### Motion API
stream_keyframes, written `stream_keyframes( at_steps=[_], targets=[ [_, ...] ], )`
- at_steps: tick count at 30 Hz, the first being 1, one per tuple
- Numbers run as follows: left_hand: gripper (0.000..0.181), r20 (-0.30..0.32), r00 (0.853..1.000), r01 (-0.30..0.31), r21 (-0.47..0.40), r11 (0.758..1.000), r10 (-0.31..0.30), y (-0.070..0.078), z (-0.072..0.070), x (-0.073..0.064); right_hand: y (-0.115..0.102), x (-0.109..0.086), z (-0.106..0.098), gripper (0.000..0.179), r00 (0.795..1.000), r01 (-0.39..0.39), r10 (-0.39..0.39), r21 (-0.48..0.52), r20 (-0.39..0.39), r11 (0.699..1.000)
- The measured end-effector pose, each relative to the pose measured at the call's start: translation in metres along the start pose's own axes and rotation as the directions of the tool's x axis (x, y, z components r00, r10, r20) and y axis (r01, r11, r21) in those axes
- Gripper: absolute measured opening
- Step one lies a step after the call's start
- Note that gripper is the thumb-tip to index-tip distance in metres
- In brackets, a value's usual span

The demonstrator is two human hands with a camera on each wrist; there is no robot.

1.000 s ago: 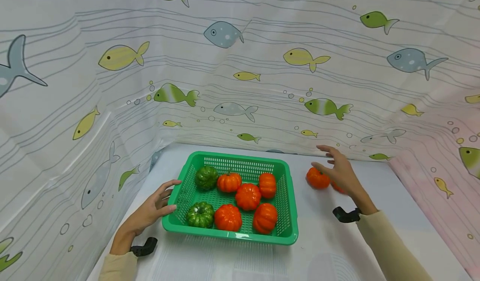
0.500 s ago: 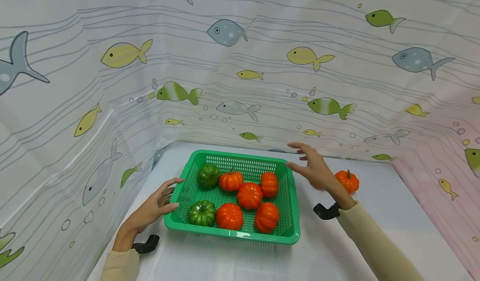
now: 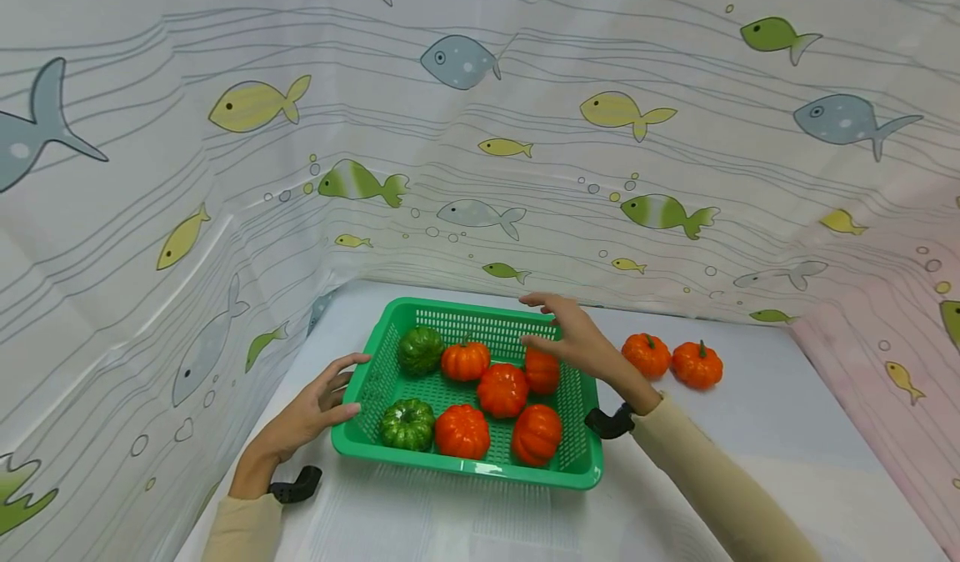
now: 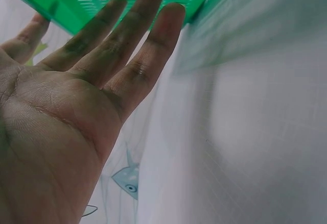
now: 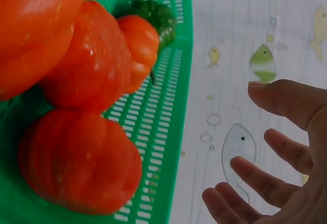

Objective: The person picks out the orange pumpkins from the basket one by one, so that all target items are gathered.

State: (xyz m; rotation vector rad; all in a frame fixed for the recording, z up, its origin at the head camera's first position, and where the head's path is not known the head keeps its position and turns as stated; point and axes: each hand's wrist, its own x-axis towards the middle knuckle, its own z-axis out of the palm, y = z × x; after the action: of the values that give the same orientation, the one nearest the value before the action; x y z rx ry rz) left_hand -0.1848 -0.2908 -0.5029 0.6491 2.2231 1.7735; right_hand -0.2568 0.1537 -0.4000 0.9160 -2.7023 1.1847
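Right hand (image 3: 579,341) hangs empty above green basket (image 3: 472,467), orange pumpkin (image 3: 543,375) below. Left hand (image 3: 303,414), also empty, flanks basket's left.

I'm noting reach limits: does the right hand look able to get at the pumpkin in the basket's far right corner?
Likely yes: the right hand, holding nothing, is near that pumpkin, and nothing seems to lie on it, though the middle pumpkin sits close.

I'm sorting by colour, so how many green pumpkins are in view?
2: the far green pumpkin and the near green pumpkin, both in the left half of the green basket.
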Motion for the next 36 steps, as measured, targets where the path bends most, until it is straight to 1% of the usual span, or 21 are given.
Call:
stream_keyframes(
  at_steps=[9,14,18,23,27,36],
  targets=[
    [0.071,-0.003,1.000,0.000,-0.001,1.000,0.000,0.002,0.001,-0.001,-0.009,0.018,0.028,0.061,0.994,0.008,-0.007,-0.016,0.106,1.000],
    [0.072,-0.002,1.000,0.000,-0.010,1.000,0.000,0.002,0.001,-0.001,-0.006,0.024,0.045,0.064,0.978,0.024,-0.014,-0.047,0.206,0.999],
    [0.072,0.001,1.000,-0.003,-0.016,1.000,0.003,0.001,0.001,0.000,-0.007,0.029,0.057,0.061,0.962,0.006,0.019,-0.091,0.271,0.996],
    [0.072,0.000,1.000,-0.003,-0.014,1.000,0.003,0.001,0.001,0.000,-0.011,0.035,0.067,0.058,0.949,-0.042,0.085,-0.144,0.303,0.989],
    [0.071,0.003,1.000,-0.001,-0.018,1.000,0.001,0.002,0.001,0.000,-0.013,0.039,0.071,0.057,0.941,-0.086,0.130,-0.152,0.311,0.985],
    [0.071,0.003,1.000,0.005,-0.023,1.000,-0.005,0.004,0.002,0.000,-0.010,0.046,0.076,0.057,0.929,-0.122,0.158,-0.125,0.335,0.985]
  ],
)
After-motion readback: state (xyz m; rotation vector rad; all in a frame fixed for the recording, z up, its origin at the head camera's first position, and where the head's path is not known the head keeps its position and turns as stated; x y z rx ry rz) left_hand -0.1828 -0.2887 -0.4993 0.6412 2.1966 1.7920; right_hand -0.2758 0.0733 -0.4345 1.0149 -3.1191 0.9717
